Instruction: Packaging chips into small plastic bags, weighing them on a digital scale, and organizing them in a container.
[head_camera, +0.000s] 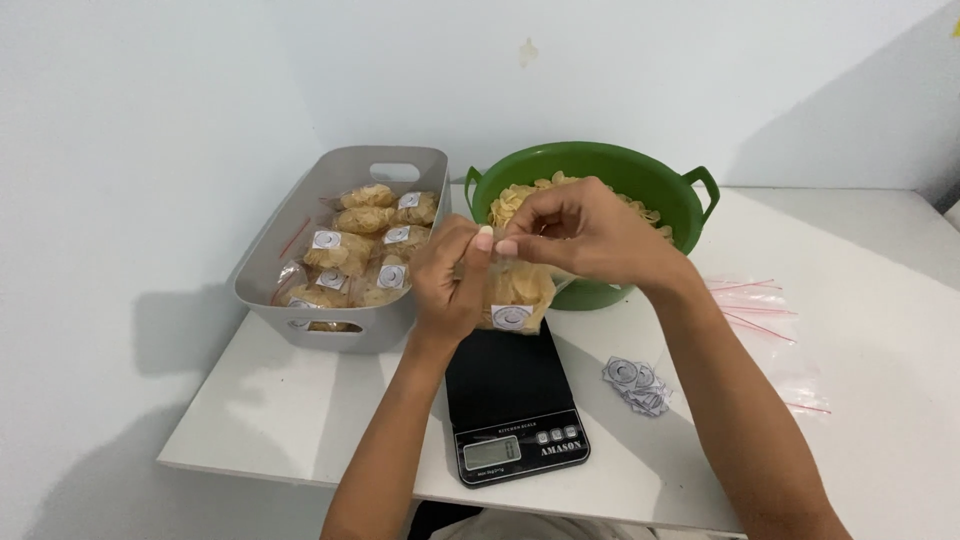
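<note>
A small clear bag of chips (518, 295) hangs above the black kitchen scale (512, 402), its top pinched between the left hand (450, 285) and right hand (580, 235). Behind the right hand sits a green basin (680, 195); left of the left hand, a grey bin (300, 250) of filled bags.

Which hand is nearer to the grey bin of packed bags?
Left. The left hand sits just beside the grey bin; the right hand is farther off, before the green basin.

Both hands pinch a small clear plastic bag of pale crackers (517, 292) above a black digital kitchen scale (510, 400).

Left hand (452, 283) and right hand (585, 235) grip its top edge; a grey plastic tub (300, 250) of filled bags and a green plastic basin (640, 175) stand behind on the white worktop (860, 330).
</note>
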